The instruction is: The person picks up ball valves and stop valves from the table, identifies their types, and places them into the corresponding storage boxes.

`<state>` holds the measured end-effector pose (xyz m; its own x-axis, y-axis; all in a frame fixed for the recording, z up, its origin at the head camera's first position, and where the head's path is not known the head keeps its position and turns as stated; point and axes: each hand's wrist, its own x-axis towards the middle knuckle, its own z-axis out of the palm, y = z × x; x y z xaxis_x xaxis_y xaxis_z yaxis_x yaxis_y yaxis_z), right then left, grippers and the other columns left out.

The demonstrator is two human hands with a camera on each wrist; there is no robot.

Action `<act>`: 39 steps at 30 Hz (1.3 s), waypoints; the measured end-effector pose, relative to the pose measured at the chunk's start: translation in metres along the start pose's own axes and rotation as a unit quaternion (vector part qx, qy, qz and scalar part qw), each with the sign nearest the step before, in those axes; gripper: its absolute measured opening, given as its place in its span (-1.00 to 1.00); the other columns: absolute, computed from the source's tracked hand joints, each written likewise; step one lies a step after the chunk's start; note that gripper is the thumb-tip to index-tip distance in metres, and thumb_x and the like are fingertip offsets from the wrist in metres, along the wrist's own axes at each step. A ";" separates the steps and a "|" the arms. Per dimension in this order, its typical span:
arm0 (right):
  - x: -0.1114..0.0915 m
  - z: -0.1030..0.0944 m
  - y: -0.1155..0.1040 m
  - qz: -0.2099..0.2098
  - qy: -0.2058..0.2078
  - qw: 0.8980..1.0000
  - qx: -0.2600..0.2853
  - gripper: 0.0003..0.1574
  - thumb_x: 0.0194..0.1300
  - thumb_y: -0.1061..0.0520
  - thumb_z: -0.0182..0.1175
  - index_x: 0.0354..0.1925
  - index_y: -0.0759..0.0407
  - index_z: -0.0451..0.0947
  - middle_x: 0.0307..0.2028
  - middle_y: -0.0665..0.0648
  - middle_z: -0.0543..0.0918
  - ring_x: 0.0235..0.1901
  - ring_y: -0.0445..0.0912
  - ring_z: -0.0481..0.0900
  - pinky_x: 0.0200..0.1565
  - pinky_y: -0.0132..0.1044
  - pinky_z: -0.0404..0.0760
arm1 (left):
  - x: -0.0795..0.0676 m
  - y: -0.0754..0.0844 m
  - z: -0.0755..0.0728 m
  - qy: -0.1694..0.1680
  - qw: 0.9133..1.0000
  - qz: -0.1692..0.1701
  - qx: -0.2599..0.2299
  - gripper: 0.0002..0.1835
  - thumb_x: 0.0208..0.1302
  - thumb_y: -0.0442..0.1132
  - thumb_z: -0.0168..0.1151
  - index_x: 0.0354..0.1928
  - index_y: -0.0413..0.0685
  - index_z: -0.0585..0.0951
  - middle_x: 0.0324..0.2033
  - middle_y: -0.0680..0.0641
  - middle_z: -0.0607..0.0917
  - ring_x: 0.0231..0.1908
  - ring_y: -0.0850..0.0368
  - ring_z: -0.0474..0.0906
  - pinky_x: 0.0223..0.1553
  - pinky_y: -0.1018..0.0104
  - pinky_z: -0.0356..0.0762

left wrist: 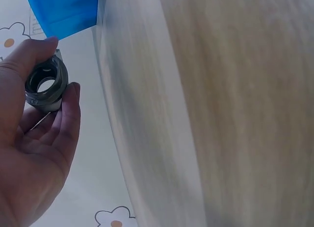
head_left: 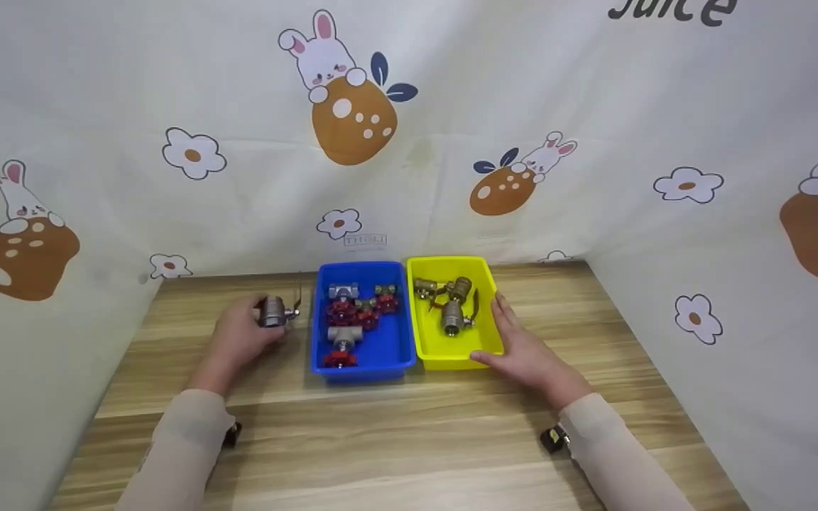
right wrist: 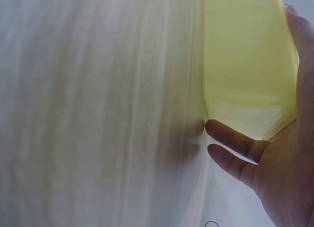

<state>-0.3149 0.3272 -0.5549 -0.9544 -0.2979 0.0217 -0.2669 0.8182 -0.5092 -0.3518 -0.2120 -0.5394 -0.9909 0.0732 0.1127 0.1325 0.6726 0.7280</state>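
Observation:
My left hand (head_left: 237,335) grips a metal ball valve (head_left: 275,311) between thumb and fingers, left of the blue bin. The valve's lever points up on its right side, and its round open end (left wrist: 62,80) faces the left wrist camera. At the right side of the yellow bin (head_left: 444,362), my right hand (head_left: 528,357) rests with extended fingers along the outer wall and the thumb at the near rim. Inside the yellow bin lie several ball valves, a larger one (head_left: 453,317) nearest. The blue bin (head_left: 389,355) holds several valves with red handwheels (head_left: 341,312).
Both bins stand side by side on a wood-grain table (head_left: 409,440), close to the back wall. A pale cloth (head_left: 437,149) printed with rabbits and flowers surrounds the table at the back and sides.

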 end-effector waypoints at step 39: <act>0.000 0.000 0.000 -0.012 0.005 1.000 -0.006 0.50 0.45 -0.46 0.36 0.81 0.18 -0.28 0.80 0.08 -0.40 0.58 0.48 0.24 0.49 0.37 0.33 | 0.004 0.037 -0.003 -0.040 0.996 0.054 -0.052 -0.18 0.27 -0.26 0.67 0.52 0.00 0.47 0.39 -0.25 0.56 0.04 -0.23 0.67 0.06 -0.11 0.73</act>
<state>-0.3150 0.3272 -0.5545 -0.9486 -0.3137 0.0422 -0.2921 0.8162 -0.4984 -0.3506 -0.1890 -0.5097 -0.9688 0.2021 0.1433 0.2362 0.5783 0.7809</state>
